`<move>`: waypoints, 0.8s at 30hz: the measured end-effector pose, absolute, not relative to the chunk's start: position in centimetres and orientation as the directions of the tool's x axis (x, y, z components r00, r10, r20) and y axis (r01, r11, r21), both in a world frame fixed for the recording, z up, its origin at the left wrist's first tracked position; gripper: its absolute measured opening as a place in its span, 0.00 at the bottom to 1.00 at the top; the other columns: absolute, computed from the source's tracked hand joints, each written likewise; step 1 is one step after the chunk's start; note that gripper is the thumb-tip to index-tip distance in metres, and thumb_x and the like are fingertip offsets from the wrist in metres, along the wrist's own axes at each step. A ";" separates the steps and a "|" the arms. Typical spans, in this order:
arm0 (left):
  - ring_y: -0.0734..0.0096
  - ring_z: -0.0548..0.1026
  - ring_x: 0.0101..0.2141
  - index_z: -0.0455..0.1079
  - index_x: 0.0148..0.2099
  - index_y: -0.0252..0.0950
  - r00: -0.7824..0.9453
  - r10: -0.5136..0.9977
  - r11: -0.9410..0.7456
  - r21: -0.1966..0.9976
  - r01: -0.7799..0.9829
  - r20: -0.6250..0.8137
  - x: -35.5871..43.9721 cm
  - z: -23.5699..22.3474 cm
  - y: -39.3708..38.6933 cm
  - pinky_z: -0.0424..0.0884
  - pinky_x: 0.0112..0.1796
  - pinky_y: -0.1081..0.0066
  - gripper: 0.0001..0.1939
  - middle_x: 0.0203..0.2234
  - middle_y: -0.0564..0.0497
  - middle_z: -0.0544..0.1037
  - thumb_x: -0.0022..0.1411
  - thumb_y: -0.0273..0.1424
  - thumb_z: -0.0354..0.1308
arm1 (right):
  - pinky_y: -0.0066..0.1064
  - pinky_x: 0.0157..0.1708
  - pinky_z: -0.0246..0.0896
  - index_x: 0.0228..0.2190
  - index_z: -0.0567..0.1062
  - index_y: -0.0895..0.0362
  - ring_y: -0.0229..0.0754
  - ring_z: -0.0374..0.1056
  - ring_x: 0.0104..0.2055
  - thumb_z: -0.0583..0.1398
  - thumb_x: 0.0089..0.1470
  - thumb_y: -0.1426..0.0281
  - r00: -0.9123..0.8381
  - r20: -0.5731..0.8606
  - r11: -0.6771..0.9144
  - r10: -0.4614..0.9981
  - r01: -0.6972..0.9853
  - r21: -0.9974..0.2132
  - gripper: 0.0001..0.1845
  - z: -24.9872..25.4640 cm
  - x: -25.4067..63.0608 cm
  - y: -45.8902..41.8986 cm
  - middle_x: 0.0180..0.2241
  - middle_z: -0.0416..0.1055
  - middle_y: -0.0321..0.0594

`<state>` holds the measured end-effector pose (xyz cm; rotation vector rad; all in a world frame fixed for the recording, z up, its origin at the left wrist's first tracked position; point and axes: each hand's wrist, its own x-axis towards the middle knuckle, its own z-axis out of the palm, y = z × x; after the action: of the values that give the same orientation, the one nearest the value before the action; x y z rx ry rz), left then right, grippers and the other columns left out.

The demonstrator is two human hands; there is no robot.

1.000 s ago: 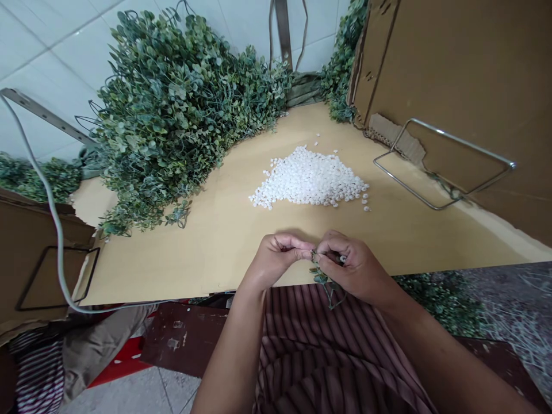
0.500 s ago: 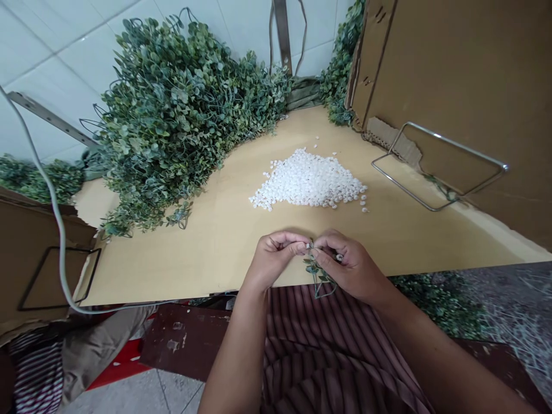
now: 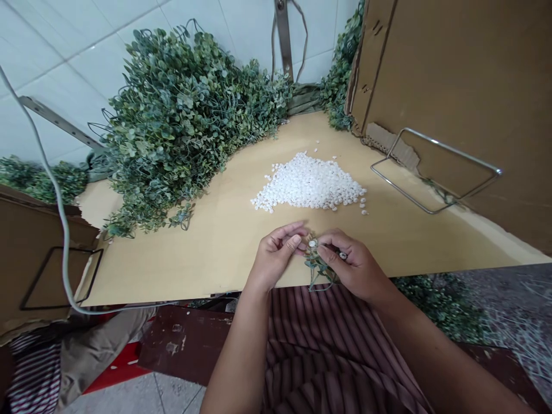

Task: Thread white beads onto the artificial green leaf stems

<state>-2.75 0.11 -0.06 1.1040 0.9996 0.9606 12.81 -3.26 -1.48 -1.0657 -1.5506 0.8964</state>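
Note:
My right hand (image 3: 356, 267) pinches an artificial leafy sprig (image 3: 317, 267) over the near edge of the table (image 3: 215, 253). At the sprig's upper end sits a small white plastic piece (image 3: 313, 244). Another small pale piece (image 3: 342, 255) shows by the right fingers. Just left of the sprig, my left hand (image 3: 271, 259) has its thumb and fingers apart; I see nothing held in it. Beyond both hands lies a pile of small white plastic pieces (image 3: 313, 183).
A large heap of artificial greenery (image 3: 172, 121) stands at the back left. A cardboard box (image 3: 457, 75) with a wire frame (image 3: 448, 146) before it bounds the right side. A pale cable (image 3: 64, 247) hangs at left. Another person's trouser leg (image 3: 99, 339) is at lower left.
My left fingers have come off the white piece and spread slightly. That piece now faces up on the sprig, which stays in my right hand. The view has shifted a little.

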 end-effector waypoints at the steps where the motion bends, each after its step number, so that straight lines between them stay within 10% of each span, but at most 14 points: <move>1: 0.76 0.72 0.26 0.76 0.42 0.36 0.261 0.953 0.187 0.978 -0.094 -0.157 -2.6 -0.1 0.1 0.70 0.29 0.74 0.20 0.34 0.48 0.80 0.46 0.38 0.67 | 0.30 0.32 0.57 0.27 0.68 0.56 0.40 0.61 0.30 0.53 0.57 0.68 -0.098 0.327 0.339 0.940 0.166 -0.926 0.09 -1.4 12.9 -3.3 0.26 0.62 0.37; 8: 0.70 0.75 0.35 0.76 0.41 0.33 0.380 0.897 0.272 0.959 -0.077 -0.224 -1.9 0.3 0.5 0.68 0.41 0.70 0.22 0.33 0.47 0.80 0.43 0.37 0.69 | 0.33 0.39 0.59 0.27 0.69 0.55 0.42 0.63 0.36 0.55 0.60 0.59 -0.120 0.359 0.362 0.926 0.010 -0.932 0.14 -1.0 13.3 -3.2 0.29 0.65 0.38; 12: 0.77 0.73 0.28 0.75 0.33 0.33 0.326 0.928 0.254 0.947 -0.197 -0.181 -1.9 0.4 0.6 0.68 0.32 0.77 0.18 0.26 0.52 0.78 0.40 0.37 0.71 | 0.37 0.48 0.58 0.26 0.73 0.54 0.47 0.64 0.44 0.58 0.57 0.56 -0.170 0.339 0.325 0.925 -0.105 -0.940 0.16 -0.9 13.7 -3.4 0.29 0.67 0.40; 18: 0.84 0.60 0.16 0.74 0.31 0.34 0.250 0.957 0.194 0.963 -0.188 -0.144 -2.0 0.2 0.5 0.59 0.19 0.80 0.18 0.14 0.59 0.68 0.39 0.38 0.71 | 0.36 0.42 0.62 0.13 0.65 0.56 0.40 0.64 0.29 0.59 0.55 0.52 -0.175 0.224 0.173 0.959 -0.270 -0.947 0.27 -1.2 13.8 -3.0 0.18 0.57 0.34; 24: 0.77 0.71 0.25 0.75 0.31 0.35 0.185 0.979 0.114 0.980 -0.165 -0.083 -1.4 0.0 0.3 0.69 0.30 0.75 0.12 0.23 0.54 0.77 0.41 0.33 0.70 | 0.31 0.33 0.66 0.32 0.67 0.55 0.41 0.67 0.33 0.64 0.47 0.58 -0.084 0.088 0.079 0.993 -0.108 -0.991 0.17 -1.7 12.3 -2.1 0.30 0.68 0.38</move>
<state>-1.40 0.29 0.02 1.0886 0.9984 1.0854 12.26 -2.10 -1.68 -1.0269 -1.2341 1.2590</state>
